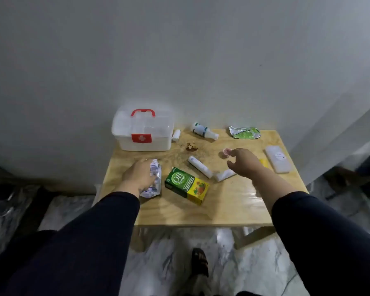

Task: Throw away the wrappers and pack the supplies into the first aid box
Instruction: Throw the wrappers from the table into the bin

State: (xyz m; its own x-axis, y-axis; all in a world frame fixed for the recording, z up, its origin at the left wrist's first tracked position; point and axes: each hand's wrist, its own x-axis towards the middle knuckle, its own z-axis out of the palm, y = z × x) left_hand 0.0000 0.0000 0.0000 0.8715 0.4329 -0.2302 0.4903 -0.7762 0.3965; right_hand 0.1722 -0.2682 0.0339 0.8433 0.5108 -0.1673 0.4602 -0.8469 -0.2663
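A white first aid box with a red handle and closed lid stands at the table's back left. My left hand rests on a silver crumpled wrapper and grips it near the table's left edge. My right hand hovers open, its fingertips next to a small pink wrapper. Between my hands lie a green and yellow OB herbal box, a white tube and a white roll. A green foil wrapper lies at the back right.
The wooden table stands against a grey wall. On it also lie a white bottle, a small white roll, a brown scrap, a clear flat pack and a yellow item. My foot stands on marble floor.
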